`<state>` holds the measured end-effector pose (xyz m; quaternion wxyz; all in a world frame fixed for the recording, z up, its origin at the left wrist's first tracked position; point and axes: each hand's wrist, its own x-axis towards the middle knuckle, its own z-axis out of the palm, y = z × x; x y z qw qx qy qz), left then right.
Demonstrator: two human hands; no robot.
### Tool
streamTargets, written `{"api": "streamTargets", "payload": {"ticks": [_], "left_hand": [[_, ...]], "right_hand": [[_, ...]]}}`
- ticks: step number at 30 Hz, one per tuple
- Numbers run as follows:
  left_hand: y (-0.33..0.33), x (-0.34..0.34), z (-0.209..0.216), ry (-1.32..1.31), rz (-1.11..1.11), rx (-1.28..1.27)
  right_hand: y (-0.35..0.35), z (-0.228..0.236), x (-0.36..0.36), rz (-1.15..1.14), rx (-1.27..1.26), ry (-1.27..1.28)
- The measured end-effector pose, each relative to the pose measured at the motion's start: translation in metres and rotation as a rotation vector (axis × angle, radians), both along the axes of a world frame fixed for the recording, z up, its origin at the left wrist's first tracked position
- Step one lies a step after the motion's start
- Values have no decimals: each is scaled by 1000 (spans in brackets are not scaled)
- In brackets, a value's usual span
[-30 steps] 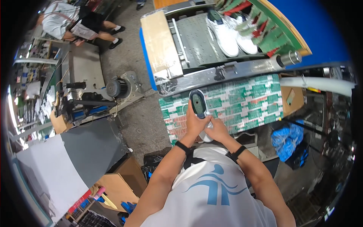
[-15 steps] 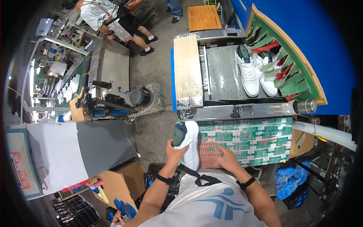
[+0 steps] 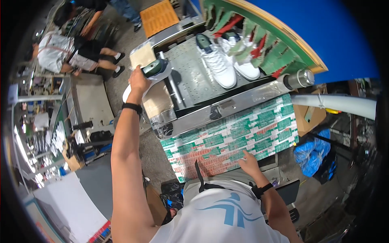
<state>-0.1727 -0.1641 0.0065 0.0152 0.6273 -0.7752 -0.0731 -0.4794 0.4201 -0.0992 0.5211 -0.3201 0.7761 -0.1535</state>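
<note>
My left hand (image 3: 139,82) is stretched forward and grips a white sneaker (image 3: 163,73) with a dark green inside. It holds the sneaker over the beige board (image 3: 157,103) at the left end of a metal conveyor. The palm covers the sneaker's middle. On the perforated conveyor bed (image 3: 184,81) stands a pair of white laced sneakers, the left one (image 3: 221,69) in full view, the right one (image 3: 248,72) partly under torn green and red curtain strips (image 3: 265,48). My right hand (image 3: 249,165) is empty, fingers apart, by the near edge of a green, white and red patterned panel (image 3: 231,139).
A wood-framed green opening (image 3: 283,36) with a blue side stands at the right of the conveyor. A metal cylinder (image 3: 300,79) juts from its front rail. Blue plastic bags (image 3: 312,150) lie at right. Another person (image 3: 56,50) stands at far left, near an orange slatted platform (image 3: 159,20).
My left hand has carried the white sneaker from before my body forward onto the conveyor's left end. My view has turned, and my right hand stays near the panel's edge.
</note>
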Motion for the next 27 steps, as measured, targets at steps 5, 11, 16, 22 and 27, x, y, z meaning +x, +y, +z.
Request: {"api": "streamTargets", "payload": {"ticks": [5, 11, 16, 22, 27], "left_hand": [[94, -148, -36, 340, -381, -402], [95, -333, -122, 744, 628, 133], [60, -263, -159, 1328, 308, 381], [135, -165, -25, 1470, 377, 817], [310, -51, 19, 1267, 341, 707]], "right_hand": [[19, -18, 6, -90, 25, -87], [24, 6, -6, -67, 33, -110], [62, -13, -18, -727, 21, -537], [71, -17, -27, -1027, 162, -884], [33, -6, -13, -842, 41, -1033]]}}
